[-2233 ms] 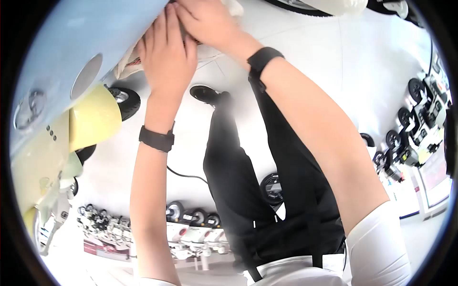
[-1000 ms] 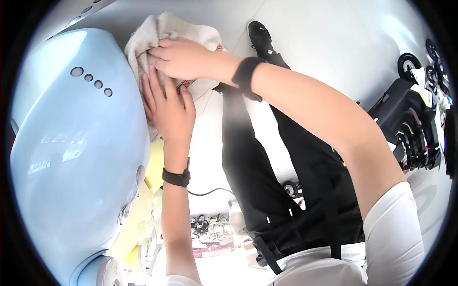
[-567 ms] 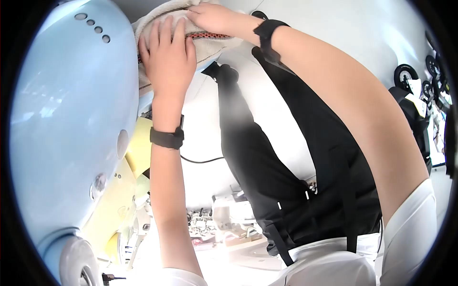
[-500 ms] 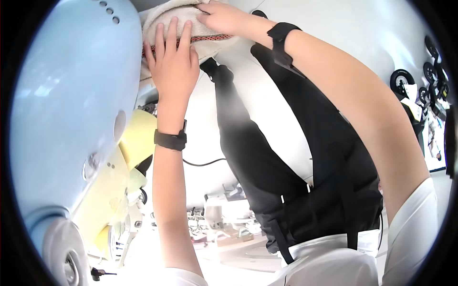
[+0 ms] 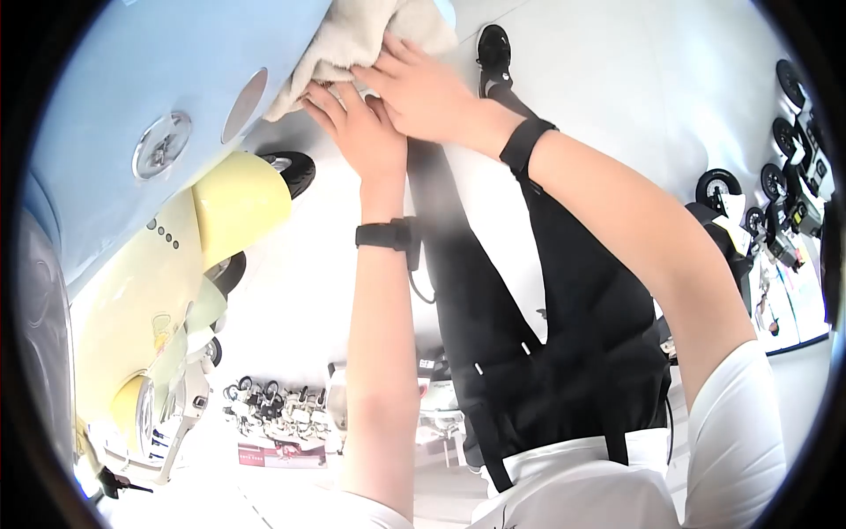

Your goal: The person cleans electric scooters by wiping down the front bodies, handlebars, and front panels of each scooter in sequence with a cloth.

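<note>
Cloth (image 5: pixel 370 40): crumpled, against the edge of the blue body (image 5: pixel 220 62); upper part cut off by the frame. Loose corner pointed down-left; long axis unclear in the folds.
Left hand (image 5: pixel 361 137): half open, fingertips at the cloth's lower edge; grip cannot be told.
Right hand (image 5: pixel 423 95): open, fingers laid on the cloth, thumb obscured.

left hand (image 5: pixel 368 137) now closer to right hand (image 5: pixel 425 93), cloth (image 5: pixel 359 40) apparently more bunched
</note>
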The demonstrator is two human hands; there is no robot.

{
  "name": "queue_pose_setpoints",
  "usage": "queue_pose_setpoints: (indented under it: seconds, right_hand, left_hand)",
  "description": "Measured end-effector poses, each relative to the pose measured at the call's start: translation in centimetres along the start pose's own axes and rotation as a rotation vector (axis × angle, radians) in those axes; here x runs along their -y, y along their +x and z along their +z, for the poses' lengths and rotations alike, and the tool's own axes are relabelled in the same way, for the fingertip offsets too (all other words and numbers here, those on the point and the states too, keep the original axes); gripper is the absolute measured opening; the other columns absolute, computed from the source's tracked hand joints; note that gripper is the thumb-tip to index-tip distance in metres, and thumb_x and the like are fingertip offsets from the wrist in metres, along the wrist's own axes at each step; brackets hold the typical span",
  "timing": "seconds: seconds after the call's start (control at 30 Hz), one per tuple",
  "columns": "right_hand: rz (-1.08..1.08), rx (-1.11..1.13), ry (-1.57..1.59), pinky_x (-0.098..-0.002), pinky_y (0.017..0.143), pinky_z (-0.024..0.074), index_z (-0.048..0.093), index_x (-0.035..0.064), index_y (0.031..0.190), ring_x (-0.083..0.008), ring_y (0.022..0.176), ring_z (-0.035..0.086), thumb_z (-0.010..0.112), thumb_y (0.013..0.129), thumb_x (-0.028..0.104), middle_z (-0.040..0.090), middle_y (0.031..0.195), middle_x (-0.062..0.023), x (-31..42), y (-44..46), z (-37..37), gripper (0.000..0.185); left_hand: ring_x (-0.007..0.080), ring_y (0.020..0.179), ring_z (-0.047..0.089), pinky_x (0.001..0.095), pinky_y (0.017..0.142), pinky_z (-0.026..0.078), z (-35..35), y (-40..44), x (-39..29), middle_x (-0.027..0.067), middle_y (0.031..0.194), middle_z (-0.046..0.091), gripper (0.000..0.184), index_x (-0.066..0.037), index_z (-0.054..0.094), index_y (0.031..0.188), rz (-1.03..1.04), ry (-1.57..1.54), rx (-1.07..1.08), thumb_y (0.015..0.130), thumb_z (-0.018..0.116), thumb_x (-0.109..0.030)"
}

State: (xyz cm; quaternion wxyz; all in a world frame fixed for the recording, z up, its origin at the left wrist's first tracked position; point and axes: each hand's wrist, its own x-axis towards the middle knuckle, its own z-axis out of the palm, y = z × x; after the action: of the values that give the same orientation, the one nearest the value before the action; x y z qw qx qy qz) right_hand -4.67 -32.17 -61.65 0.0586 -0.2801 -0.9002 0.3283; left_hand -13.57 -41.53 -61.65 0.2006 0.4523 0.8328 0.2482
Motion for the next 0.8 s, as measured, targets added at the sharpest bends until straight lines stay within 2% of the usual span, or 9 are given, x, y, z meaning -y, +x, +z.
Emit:
queue_pose_setpoints:
  seconds: [0.1, 0.2, 0.3, 0.4, 0.57, 0.63, 0.73, 0.77, 0.8]
  right_hand:
    - [-0.163, 0.116, -0.044, -0.0507, 0.125, 0.0273, 0.055, 0.0092, 0.142, -0.0337, 0.148, 0.036, 0.066, 0.088, 0.014, 0.05, 0.151, -0.0107, -0.7, 0.1, -0.6, 0.055]
    - [-0.429, 0.29, -0.266, -0.0447, 0.129, 0.0192, 0.054, 0.011, 0.145, -0.0235, 0.152, 0.032, 0.063, 0.087, 0.01, 0.046, 0.157, -0.0045, -1.3, 1.2, -1.1, 0.059]
    - [-0.637, 0.44, -0.404, -0.043, 0.13, 0.018, 0.056, 0.0098, 0.143, -0.0232, 0.154, 0.03, 0.06, 0.089, 0.012, 0.045, 0.159, -0.0044, -2.5, 3.3, -1.3, 0.055]
    - [-0.815, 0.53, -0.55, -0.0418, 0.13, 0.0171, 0.057, 0.0091, 0.142, -0.0232, 0.154, 0.028, 0.06, 0.091, 0.017, 0.044, 0.16, -0.0042, -4.6, 5.1, -2.8, 0.051]
    - [-0.946, 0.755, -0.691, -0.0417, 0.129, 0.0195, 0.06, 0.0076, 0.139, -0.0222, 0.153, 0.031, 0.061, 0.09, 0.015, 0.046, 0.158, -0.0048, -7.9, 5.8, -6.9, 0.05]
    - [-1.0, 0.791, -0.668, -0.0445, 0.127, 0.0224, 0.06, 0.0069, 0.139, -0.0258, 0.15, 0.035, 0.06, 0.089, 0.013, 0.05, 0.153, -0.0088, -7.7, 7.4, -8.2, 0.051]
    - [-0.999, 0.704, -0.533, -0.049, 0.123, 0.0294, 0.061, 0.004, 0.135, -0.0365, 0.144, 0.041, 0.061, 0.086, 0.01, 0.053, 0.147, -0.0182, -4.8, 8.6, -7.2, 0.049]
    - [-1.011, 0.691, -0.434, -0.0514, 0.121, 0.0331, 0.062, 0.0003, 0.131, -0.0419, 0.139, 0.046, 0.06, 0.085, 0.009, 0.055, 0.143, -0.023, -3.7, 9.2, -6.1, 0.047]
    - [-1.028, 0.671, -0.415, -0.0519, 0.12, 0.0336, 0.063, -0.0021, 0.128, -0.0421, 0.137, 0.049, 0.059, 0.085, 0.007, 0.056, 0.141, -0.0236, -2.2, 9.8, -4.5, 0.044]
  left_hand:
    - [0.0579, 0.149, 0.012, 0.0629, 0.123, 0.014, 0.8, -1.6, 1.6, 0.0421, 0.158, 0.02, 0.059, 0.002, 0.032, 0.154, -0.076, 0.045, 0.041, 0.099, 0.051, -0.009]
    - [0.0564, 0.145, 0.025, 0.0569, 0.12, 0.025, 0.3, -2.8, 4.1, 0.037, 0.157, 0.03, 0.057, 0.004, 0.038, 0.151, -0.17, 0.042, 0.023, 0.097, 0.049, -0.008]
    - [0.052, 0.139, 0.036, 0.0509, 0.116, 0.032, 0.8, -2.7, 4.9, 0.0338, 0.152, 0.039, 0.054, 0.003, 0.041, 0.15, -0.293, -0.108, 0.074, 0.098, 0.049, -0.01]
    - [0.0468, 0.131, 0.047, 0.0506, 0.108, 0.039, 2.5, -3.2, 3.8, 0.0261, 0.146, 0.049, 0.051, -0.001, 0.048, 0.146, -0.459, -0.23, 0.048, 0.095, 0.048, -0.007]
    - [0.0434, 0.137, 0.043, 0.0481, 0.113, 0.039, 7.0, -4.0, 0.1, 0.0238, 0.148, 0.047, 0.046, -0.002, 0.052, 0.141, -0.508, -0.364, -0.073, 0.096, 0.049, -0.008]
    - [0.0447, 0.144, 0.037, 0.0445, 0.119, 0.032, 6.9, -3.1, -1.7, 0.0262, 0.153, 0.043, 0.046, 0.0, 0.048, 0.145, -0.588, -0.521, -0.114, 0.1, 0.049, -0.011]
    - [0.0438, 0.145, 0.035, 0.0444, 0.12, 0.031, 7.0, -2.0, -1.3, 0.0251, 0.155, 0.041, 0.046, 0.0, 0.047, 0.146, -0.66, -0.731, -0.287, 0.102, 0.049, -0.012]
    - [0.0429, 0.142, 0.037, 0.0451, 0.118, 0.035, 7.7, -1.3, -0.7, 0.0239, 0.153, 0.044, 0.045, -0.002, 0.052, 0.142, -0.689, -0.833, -0.47, 0.101, 0.052, -0.018]
    - [0.04, 0.143, 0.038, 0.0431, 0.117, 0.036, 7.5, -0.9, 1.0, 0.0228, 0.154, 0.043, 0.047, -0.002, 0.05, 0.145, -0.648, -0.821, -0.452, 0.103, 0.051, -0.023]
